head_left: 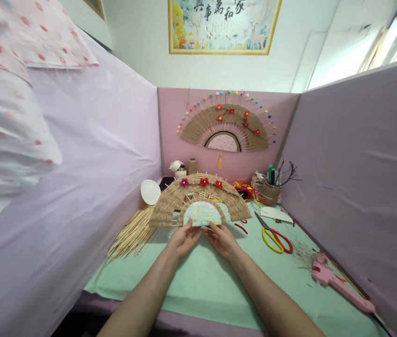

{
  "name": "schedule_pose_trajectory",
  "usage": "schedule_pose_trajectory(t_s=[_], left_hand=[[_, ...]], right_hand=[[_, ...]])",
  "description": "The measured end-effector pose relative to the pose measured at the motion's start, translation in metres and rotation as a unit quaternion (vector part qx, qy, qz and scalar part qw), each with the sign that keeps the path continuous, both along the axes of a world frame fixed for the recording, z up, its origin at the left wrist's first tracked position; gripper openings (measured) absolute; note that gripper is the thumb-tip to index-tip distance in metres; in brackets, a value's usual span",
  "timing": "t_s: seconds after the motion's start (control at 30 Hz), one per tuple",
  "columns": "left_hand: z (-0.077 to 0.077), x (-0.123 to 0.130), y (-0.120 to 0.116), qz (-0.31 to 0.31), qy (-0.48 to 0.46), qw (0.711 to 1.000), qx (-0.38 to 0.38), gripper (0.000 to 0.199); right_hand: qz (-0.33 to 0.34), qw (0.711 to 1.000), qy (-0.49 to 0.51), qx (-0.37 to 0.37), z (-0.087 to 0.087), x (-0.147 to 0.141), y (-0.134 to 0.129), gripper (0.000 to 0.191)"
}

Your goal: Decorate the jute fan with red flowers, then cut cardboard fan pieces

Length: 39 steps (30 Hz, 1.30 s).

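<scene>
A woven straw-coloured fan (166, 202) is held up over the table, its curved edge away from me. Red and purple flowers on a twig decorate its band, and a pale blue patterned half-circle (202, 213) fills its lower middle. My left hand (185, 239) grips the bottom edge of that half-circle, thumb on the front. Close beside it, my right hand (221, 239) pinches the same edge with its thumb up. The fingers behind the fan are partly hidden.
On the green tabletop (198, 285) lie a bundle of thin sticks (131, 234) at left, scissors (274, 236) and a pink glue gun (341, 283) at right. A pot of pens and twigs (270, 192) stands behind. Another fan (198, 124) hangs on the pink panel.
</scene>
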<state>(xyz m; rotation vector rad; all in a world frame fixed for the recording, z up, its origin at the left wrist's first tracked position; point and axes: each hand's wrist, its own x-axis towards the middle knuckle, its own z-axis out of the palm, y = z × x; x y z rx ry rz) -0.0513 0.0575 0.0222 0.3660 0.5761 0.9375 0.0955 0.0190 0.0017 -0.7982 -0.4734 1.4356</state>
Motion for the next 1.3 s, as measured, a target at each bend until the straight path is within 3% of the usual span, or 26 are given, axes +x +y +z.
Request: schedule_pose_trajectory(t_s=[0.17, 0.33, 0.47, 0.53, 0.63, 0.77, 0.83, 0.93, 1.13, 1.3], left_hand=[[0.001, 0.002, -0.002, -0.021, -0.005, 1.0, 0.015, 0.025], [0.003, 0.002, -0.002, -0.032, -0.001, 0.999, 0.022, 0.025], [0.003, 0.0, 0.001, -0.044, 0.032, 0.998, 0.032, 0.026], [0.006, 0.003, 0.004, -0.043, 0.067, 0.997, 0.014, 0.023], [0.021, 0.012, 0.006, -0.044, 0.099, 0.994, 0.019, 0.016], [0.045, 0.027, 0.008, -0.088, 0.113, 0.984, 0.107, 0.011], [0.048, 0.035, 0.013, -0.107, 0.144, 0.973, 0.143, 0.012], [0.036, 0.044, 0.024, -0.121, 0.203, 0.955, 0.181, 0.019], [-0.019, 0.055, 0.054, -0.123, 0.278, 0.927, 0.222, 0.023], [-0.057, 0.056, 0.069, -0.113, 0.258, 0.927, 0.248, 0.024]], right_hand=[[0.009, 1.0, 0.008, 0.008, 0.001, -0.004, 0.001, 0.032], [-0.023, 1.0, -0.005, 0.021, 0.003, -0.004, 0.007, 0.028], [-0.047, 0.997, -0.031, 0.06, 0.015, 0.009, 0.022, 0.03], [-0.055, 0.994, -0.041, 0.081, 0.031, 0.019, 0.035, 0.029], [-0.073, 0.989, -0.04, 0.119, 0.07, 0.034, 0.061, 0.027], [-0.103, 0.981, -0.047, 0.16, 0.132, 0.043, 0.105, 0.027], [-0.114, 0.977, -0.053, 0.174, 0.159, 0.044, 0.13, 0.024], [-0.122, 0.971, -0.062, 0.194, 0.194, 0.042, 0.17, 0.023], [-0.139, 0.96, -0.072, 0.232, 0.256, 0.033, 0.257, 0.021], [-0.146, 0.956, -0.068, 0.245, 0.288, 0.022, 0.32, 0.021]])
